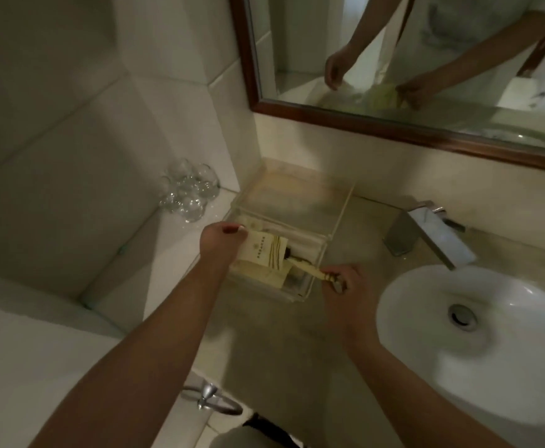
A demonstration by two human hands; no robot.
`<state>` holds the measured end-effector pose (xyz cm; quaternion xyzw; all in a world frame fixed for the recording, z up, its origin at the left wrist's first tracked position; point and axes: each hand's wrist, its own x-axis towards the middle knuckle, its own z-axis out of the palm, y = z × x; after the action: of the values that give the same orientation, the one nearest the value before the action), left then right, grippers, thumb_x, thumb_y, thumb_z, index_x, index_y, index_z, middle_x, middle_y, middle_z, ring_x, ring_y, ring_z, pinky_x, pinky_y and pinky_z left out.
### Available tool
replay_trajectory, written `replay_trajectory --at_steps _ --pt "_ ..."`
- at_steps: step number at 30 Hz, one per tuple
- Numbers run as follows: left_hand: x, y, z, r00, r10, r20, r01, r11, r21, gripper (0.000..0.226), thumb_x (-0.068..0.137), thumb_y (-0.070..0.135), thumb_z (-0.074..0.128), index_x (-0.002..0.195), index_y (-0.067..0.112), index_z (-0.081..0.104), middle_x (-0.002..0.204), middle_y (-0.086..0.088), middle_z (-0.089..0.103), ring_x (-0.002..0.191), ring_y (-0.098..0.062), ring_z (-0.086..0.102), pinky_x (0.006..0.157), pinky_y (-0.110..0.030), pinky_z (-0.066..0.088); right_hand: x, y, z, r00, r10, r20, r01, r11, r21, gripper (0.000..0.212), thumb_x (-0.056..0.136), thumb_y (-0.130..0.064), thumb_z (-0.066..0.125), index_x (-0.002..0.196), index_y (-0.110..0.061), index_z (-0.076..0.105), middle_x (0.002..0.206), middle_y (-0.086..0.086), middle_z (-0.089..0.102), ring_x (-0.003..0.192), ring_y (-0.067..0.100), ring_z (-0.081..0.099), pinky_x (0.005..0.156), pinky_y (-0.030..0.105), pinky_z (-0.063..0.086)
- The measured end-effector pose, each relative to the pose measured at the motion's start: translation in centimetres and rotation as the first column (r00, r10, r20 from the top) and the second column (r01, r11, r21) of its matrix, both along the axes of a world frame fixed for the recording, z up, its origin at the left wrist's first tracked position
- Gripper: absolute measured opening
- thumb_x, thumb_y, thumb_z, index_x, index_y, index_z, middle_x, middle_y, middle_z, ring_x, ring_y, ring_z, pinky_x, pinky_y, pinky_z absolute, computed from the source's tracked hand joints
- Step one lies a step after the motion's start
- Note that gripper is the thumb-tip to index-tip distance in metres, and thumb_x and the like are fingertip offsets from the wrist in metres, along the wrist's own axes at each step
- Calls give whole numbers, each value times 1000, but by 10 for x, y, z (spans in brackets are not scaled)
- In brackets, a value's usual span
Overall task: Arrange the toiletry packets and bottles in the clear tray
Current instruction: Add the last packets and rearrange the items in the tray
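Note:
A clear tray (339, 218) sits on the beige counter in the corner below the mirror. My left hand (219, 240) pinches a cream toiletry packet (266, 250) with gold stripes, held over the tray's near left part. More cream packets (264, 274) lie under it inside the tray. My right hand (339, 282) is closed on a slim cream-and-gold bottle (306, 268), which slants from the tray's near right rim down into it. A dark item shows behind the packet, partly hidden.
A white round basin (478, 337) with a drain lies at the right, a chrome faucet (426, 231) behind it. Clear glass pieces (188, 192) stand on the tiled ledge to the left. A wood-framed mirror (361, 121) hangs above. A chrome ring holder (211, 402) sits below the counter edge.

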<state>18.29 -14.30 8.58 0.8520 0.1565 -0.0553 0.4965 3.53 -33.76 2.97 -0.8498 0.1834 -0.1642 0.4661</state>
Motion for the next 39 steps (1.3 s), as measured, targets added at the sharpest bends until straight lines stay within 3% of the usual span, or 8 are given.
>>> replay_trajectory --at_steps 3,5,15,20,25,30,35,39 --pt "26 -8 -13 998 -60 -25 60 998 31 22 81 17 69 102 12 72 89 0 70 69 -7 64 52 -12 49 12 -1 1 999 -24 -31 24 1000 -20 25 80 -7 69 91 -29 71 93 -8 55 80 4 53 66 11 37" --pt "36 -14 -21 997 -58 -52 60 998 30 23 81 16 69 102 11 72 88 -2 69 64 -5 59 46 -12 43 17 -1 3 998 -49 -26 48 998 -45 24 78 -3 70 91 -23 72 91 -5 55 79 9 54 66 12 37" --pt "70 -26 -44 999 10 -51 -5 995 99 20 82 25 66 97 12 65 101 -8 69 89 -25 65 81 -43 56 49 20 -6 992 -116 -38 112 989 -94 24 75 -7 78 90 -21 66 97 -7 53 83 -4 51 69 11 45" --pt "79 -25 -51 1000 -27 -9 28 979 204 28 79 32 65 103 18 59 107 -5 65 101 -28 59 87 -43 50 67 29 -6 986 -157 -59 153 986 -65 26 77 -8 75 93 -25 63 103 -7 53 90 0 54 74 4 45" --pt "63 -9 -57 868 -384 314 218 864 454 17 79 14 62 95 14 63 101 -10 62 97 -31 53 82 -40 44 64 35 -18 983 -123 -135 107 987 -118 32 80 -21 75 110 -20 65 111 -12 51 96 -3 48 78 7 42" --pt "53 7 -70 524 -818 237 553 538 636 30 72 4 68 100 11 73 107 -9 71 100 -31 63 84 -43 52 64 40 -25 974 -123 -188 100 987 -128 31 86 -25 69 116 -16 66 113 -12 49 101 1 49 87 16 43" --pt "56 11 -75 496 -868 27 630 381 676 41 80 16 67 121 17 64 135 -5 57 127 -29 48 103 -42 39 69 45 -29 974 -117 -192 87 984 -158 28 85 -23 70 113 -17 66 110 -15 46 98 2 49 84 14 42" --pt "62 13 -76 545 -839 5 608 399 686 38 84 18 62 122 19 64 141 -6 51 130 -28 42 109 -37 31 73 43 -33 963 -195 -185 166 973 -159 25 84 -24 70 108 -16 68 107 -10 50 95 7 52 86 27 50"
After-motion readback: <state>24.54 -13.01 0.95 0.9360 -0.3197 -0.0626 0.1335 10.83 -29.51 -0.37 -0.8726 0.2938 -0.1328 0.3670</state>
